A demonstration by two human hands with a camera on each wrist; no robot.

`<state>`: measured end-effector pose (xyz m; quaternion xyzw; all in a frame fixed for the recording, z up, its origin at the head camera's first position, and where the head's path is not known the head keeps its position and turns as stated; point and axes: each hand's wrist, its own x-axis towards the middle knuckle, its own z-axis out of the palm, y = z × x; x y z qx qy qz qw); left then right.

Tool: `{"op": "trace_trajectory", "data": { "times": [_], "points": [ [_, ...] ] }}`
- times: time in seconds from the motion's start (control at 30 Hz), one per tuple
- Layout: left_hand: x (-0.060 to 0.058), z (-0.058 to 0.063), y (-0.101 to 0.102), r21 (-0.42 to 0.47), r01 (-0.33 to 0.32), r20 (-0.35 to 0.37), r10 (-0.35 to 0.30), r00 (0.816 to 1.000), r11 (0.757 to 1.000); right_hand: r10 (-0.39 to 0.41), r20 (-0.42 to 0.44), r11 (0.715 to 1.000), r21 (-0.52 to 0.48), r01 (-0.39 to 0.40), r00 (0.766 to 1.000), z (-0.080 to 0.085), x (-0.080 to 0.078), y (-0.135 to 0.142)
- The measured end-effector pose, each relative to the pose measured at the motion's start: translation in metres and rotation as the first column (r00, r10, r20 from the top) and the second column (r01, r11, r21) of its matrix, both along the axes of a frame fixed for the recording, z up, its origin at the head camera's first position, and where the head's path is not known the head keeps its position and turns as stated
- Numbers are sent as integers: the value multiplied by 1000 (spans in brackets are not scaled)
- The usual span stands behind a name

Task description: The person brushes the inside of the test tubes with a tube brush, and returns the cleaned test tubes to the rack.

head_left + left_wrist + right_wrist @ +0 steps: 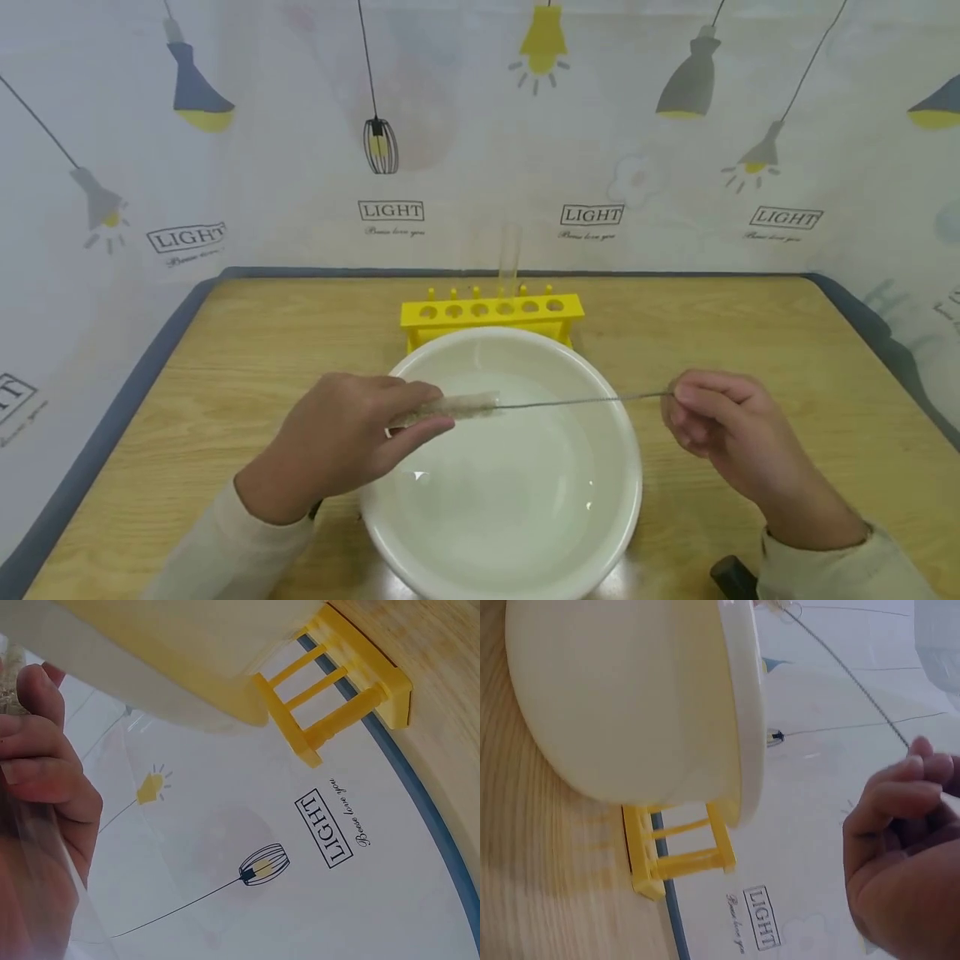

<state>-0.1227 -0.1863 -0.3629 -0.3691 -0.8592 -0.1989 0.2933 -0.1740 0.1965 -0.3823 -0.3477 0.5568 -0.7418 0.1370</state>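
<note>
Over a white basin (pixel 632 492) of water, my left hand (pixel 348 433) grips a clear test tube (pixel 486 400), held nearly level with its mouth to the right. Inside the tube is the pale bristle head of a test tube brush, partly covered by the fingers. The brush's thin twisted wire handle (pixel 577 402) runs out past the basin's right rim. My right hand (pixel 731 437) pinches the end of this wire between thumb and fingers. In the right wrist view, the wire (pixel 855 684) slants down to the fingertips of the right hand (pixel 900 840).
Behind the basin stands a yellow test tube rack (pixel 491 312), with one clear tube (pixel 509 254) upright in it. A dark cylindrical object (pixel 733 577) lies at the front right, beside the right sleeve. A lamp-patterned sheet (pixel 480 150) hangs along the table's back edge.
</note>
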Motion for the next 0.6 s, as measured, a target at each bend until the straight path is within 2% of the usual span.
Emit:
{"op": "trace_trajectory", "data": {
  "times": [0.1, 0.23, 0.37, 0.47, 0.53, 0.6],
  "points": [
    [1, 2, -1, -6, -8, 34, 8, 999, 1000, 12, -153, 1000, -18, -15, 988, -3, -4, 2],
    [5, 4, -4, -30, -17, 114, 20, 993, 999, -30, -298, 996, 73, 54, 954, -1, -3, 4],
    [11, 9, -5, -43, -16, 233, 25, 972, 999, -90, -420, 954, 223, 200, 903, 3, 1, 3],
    [14, 12, -5, -59, -25, 298, 42, 954, 998, -120, -487, 906, 302, 295, 865, 4, 2, 1],
    [15, 13, -5, -72, -30, 323, 52, 945, 997, -126, -522, 905, 288, 314, 844, 2, 1, 0],
    [16, 13, -5, -80, -33, 326, 57, 944, 996, -136, -559, 912, 253, 324, 818, -1, 1, -1]
  ]
}}
